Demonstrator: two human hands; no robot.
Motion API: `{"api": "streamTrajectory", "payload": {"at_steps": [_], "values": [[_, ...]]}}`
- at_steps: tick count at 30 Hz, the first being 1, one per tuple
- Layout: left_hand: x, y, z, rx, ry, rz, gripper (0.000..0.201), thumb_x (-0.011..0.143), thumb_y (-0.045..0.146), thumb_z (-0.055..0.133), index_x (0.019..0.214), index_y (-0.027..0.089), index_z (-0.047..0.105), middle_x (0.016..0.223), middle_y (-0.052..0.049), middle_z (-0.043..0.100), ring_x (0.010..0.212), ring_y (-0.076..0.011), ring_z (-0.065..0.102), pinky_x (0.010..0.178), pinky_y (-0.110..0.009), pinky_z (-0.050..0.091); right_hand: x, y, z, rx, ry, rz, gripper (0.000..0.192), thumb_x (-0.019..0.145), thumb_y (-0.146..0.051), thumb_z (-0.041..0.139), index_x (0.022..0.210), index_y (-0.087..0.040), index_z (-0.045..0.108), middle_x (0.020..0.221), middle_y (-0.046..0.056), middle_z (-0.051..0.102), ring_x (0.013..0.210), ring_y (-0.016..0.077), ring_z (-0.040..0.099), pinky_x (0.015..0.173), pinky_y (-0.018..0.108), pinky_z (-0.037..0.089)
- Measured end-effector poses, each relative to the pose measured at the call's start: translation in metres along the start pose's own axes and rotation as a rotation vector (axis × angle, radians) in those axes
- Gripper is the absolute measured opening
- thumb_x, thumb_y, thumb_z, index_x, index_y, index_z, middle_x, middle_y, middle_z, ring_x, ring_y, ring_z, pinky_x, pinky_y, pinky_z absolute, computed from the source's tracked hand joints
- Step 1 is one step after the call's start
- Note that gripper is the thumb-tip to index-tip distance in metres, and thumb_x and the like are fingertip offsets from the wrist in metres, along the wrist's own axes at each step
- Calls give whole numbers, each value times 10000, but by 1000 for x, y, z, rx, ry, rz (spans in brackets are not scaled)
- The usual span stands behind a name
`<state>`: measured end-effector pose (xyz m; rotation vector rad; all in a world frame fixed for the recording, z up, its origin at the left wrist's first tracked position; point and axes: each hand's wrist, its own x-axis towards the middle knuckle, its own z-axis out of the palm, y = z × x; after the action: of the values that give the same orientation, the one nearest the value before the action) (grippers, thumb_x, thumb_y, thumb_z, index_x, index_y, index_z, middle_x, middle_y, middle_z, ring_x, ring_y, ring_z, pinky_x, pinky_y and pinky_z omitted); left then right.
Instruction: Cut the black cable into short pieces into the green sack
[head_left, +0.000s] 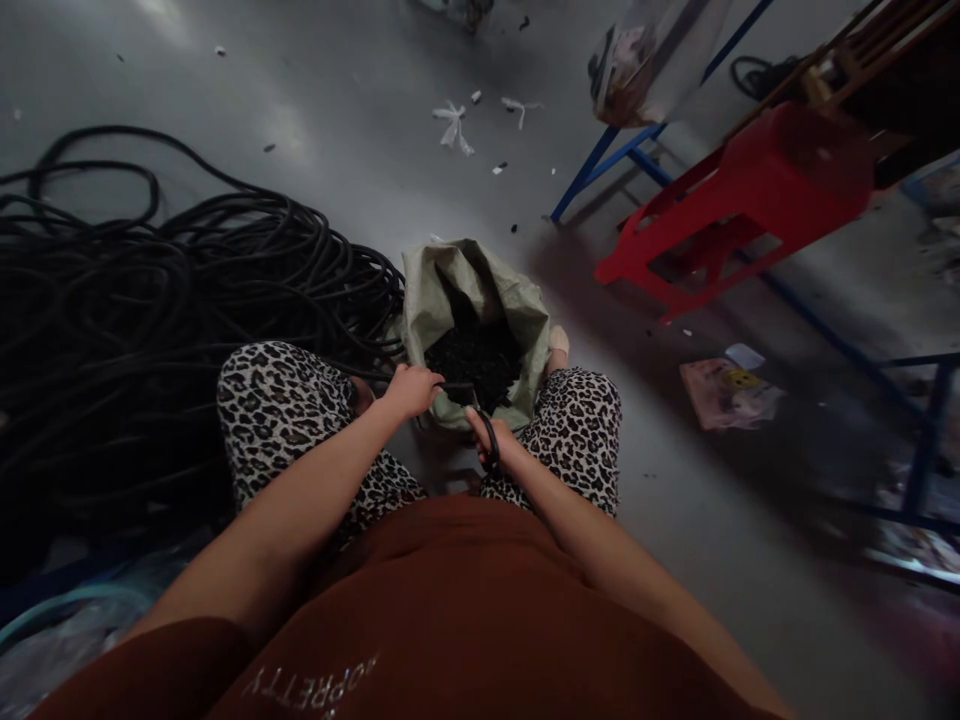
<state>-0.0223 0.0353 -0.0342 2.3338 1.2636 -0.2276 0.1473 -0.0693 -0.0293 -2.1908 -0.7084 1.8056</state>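
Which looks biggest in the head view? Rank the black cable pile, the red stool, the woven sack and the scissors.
1. Black cable pile
2. Red stool, though it sits farther from the camera
3. Woven sack
4. Scissors in the right hand

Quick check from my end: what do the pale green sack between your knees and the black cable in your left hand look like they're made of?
The pale green sack looks like woven plastic: matte, crinkled, stiffly folded open at the rim. The black cable gripped by the left hand seems rubber- or plastic-jacketed, smooth and dull, like the big black cable coil. The weave itself is too blurred to confirm.
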Motion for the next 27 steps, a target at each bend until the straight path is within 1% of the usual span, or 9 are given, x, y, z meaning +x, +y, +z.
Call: {"api": "streamTrajectory", "payload": {"at_steps": [3, 9, 13, 18, 21, 27], "values": [[0, 1, -1, 15, 4, -4, 318, 883, 318, 447, 1094, 252, 677, 1066, -88, 708, 1029, -266, 604, 863, -398, 362, 1, -2, 0, 26, -5, 43, 548, 883, -645, 412, 642, -161, 505, 416, -14, 480, 309, 115, 488, 291, 197, 362], [-1, 1, -3, 5, 7, -12, 316, 880, 323, 450, 1083, 256, 682, 1053, -91, 712, 1017, -273, 615, 858, -401, 367, 1, -7, 2, 58, -44, 38, 527, 880, -640, 430, 703, -153, 522, 453, -4, 520, 342, 123, 523, 316, 201, 395], [-2, 2, -5, 18, 1, -21, 320, 881, 320, 441, 1087, 262, 680, 1042, -83, 715, 1012, -260, 616, 862, -386, 371, -1, -10, 4, 59, -43, 44, 521, 885, -630, 432, 710, -148, 521, 455, 0, 522, 339, 120, 514, 312, 197, 372], [-3, 4, -7, 26, -14, -23, 322, 883, 323, 440, 1097, 266, 673, 1041, -77, 715, 1013, -253, 615, 867, -380, 370, 0, -8, 5, -6, -79, 12, 534, 885, -631, 428, 690, -144, 527, 457, 10, 533, 349, 119, 520, 321, 191, 362], [-3, 4, -6, 25, -18, -6, 322, 881, 323, 445, 1105, 263, 668, 1050, -77, 715, 1017, -256, 616, 859, -381, 374, -1, -9, 5, -9, -82, -1, 530, 892, -623, 426, 706, -140, 536, 464, 12, 540, 360, 119, 528, 324, 183, 355], [-3, 2, -5, 5, -40, 7, 323, 874, 329, 450, 1107, 274, 667, 1075, -62, 714, 1041, -250, 612, 864, -376, 379, 0, -11, 5, 5, -67, 26, 523, 892, -614, 439, 697, -139, 536, 453, 11, 534, 347, 119, 520, 317, 190, 358]]}}
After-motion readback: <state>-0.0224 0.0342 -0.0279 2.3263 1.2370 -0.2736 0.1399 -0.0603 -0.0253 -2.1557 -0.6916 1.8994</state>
